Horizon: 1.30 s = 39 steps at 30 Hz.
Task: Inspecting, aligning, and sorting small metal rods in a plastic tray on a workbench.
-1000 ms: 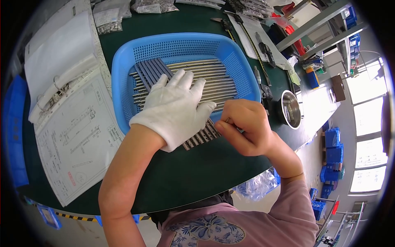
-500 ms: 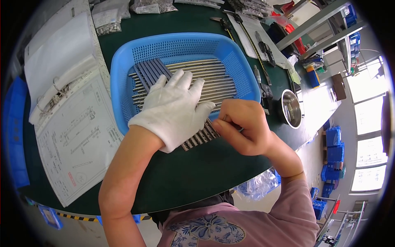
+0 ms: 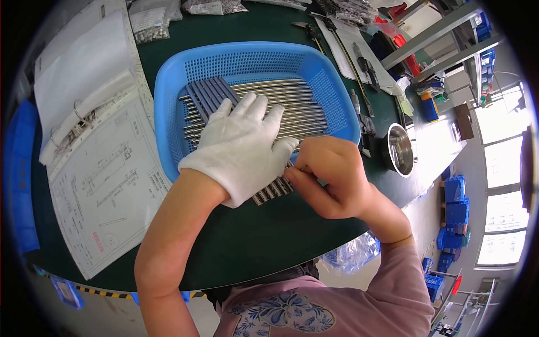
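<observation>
My left hand, in a white glove, lies palm down with its fingers spread at the near side of a blue perforated basket. Beneath and beside its palm, slotted metal strips stick out side by side over the table. My bare right hand is closed in a pinch beside the left thumb, close to the strips. A thin metallic bit shows at its fingertips, too small to name. Inside the basket are several long shiny metal rods and grey-blue bars lying across them at the left.
An open ring binder with drawings lies at the left. Right of the basket are calipers, more measuring tools and a steel bowl holding metal pieces. Bags of small parts line the back. The green table's curved edge is nearest me.
My right hand has shifted slightly left and down at the strips, still pinching. The left hand stays spread in place. The whole view has moved a little.
</observation>
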### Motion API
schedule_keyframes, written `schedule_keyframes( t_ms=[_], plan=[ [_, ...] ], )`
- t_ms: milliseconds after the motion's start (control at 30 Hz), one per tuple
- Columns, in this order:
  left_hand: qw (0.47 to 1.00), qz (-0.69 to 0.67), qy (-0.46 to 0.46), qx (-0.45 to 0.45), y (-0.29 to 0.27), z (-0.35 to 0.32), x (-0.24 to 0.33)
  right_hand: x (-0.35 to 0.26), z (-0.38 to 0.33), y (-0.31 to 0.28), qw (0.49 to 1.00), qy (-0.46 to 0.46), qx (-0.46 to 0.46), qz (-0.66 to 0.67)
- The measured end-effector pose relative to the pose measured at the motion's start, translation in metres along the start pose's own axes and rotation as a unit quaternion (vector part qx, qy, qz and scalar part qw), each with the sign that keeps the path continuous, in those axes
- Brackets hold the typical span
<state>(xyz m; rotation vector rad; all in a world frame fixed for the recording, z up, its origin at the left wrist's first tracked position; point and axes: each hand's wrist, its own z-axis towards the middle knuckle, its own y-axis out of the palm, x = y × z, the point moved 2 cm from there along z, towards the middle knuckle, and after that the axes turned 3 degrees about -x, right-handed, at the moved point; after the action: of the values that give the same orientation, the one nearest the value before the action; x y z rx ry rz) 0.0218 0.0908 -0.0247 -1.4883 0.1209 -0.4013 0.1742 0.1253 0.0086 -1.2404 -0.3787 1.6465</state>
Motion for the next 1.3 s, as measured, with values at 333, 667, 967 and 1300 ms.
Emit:
schedule_keyframes(
  t_ms=[333, 667, 967, 1300],
  plan=[
    [0.995, -0.076, -0.061, -0.008, 0.002, 0.003, 0.001, 0.002, -0.004, -0.003, 0.998, 0.037, 0.014, 0.052],
    [0.998, -0.046, -0.037, -0.010, -0.001, 0.001, 0.001, 0.000, -0.008, -0.001, 0.999, 0.029, 0.013, 0.035],
    [0.997, -0.065, -0.032, -0.010, 0.000, 0.004, 0.001, -0.001, -0.010, 0.000, 0.999, 0.022, 0.025, 0.027],
    [0.999, -0.025, -0.017, 0.016, 0.002, 0.000, 0.002, -0.004, -0.006, -0.005, 0.999, 0.019, 0.011, 0.042]
  ],
)
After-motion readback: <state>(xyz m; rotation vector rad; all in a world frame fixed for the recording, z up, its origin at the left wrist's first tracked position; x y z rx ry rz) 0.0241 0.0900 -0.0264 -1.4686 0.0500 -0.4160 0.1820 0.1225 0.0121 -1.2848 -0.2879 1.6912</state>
